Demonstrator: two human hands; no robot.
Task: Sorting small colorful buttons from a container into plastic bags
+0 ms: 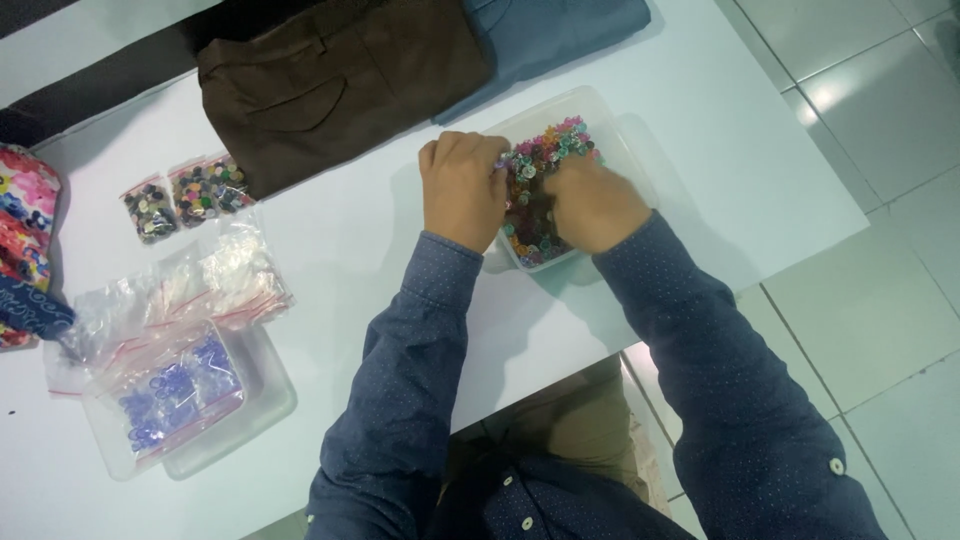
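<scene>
I see a white table standing on a floor of pale glossy tiles. At the table's far edge lie folded brown trousers and, just beside them, a folded blue garment.

Left of the trousers, three small clear bags of dark mixed buttons lie side by side. Below them, a pile of clear zip bags with red strips lies partly over a clear lid. One bag of blue buttons rests on that lid. A floral cloth lies at the left edge.

A clear plastic tub of mixed coloured buttons sits near the right edge. My left hand is curled at its near rim. My right hand rests in the buttons, fingers bent. I cannot tell what either hand pinches.
</scene>
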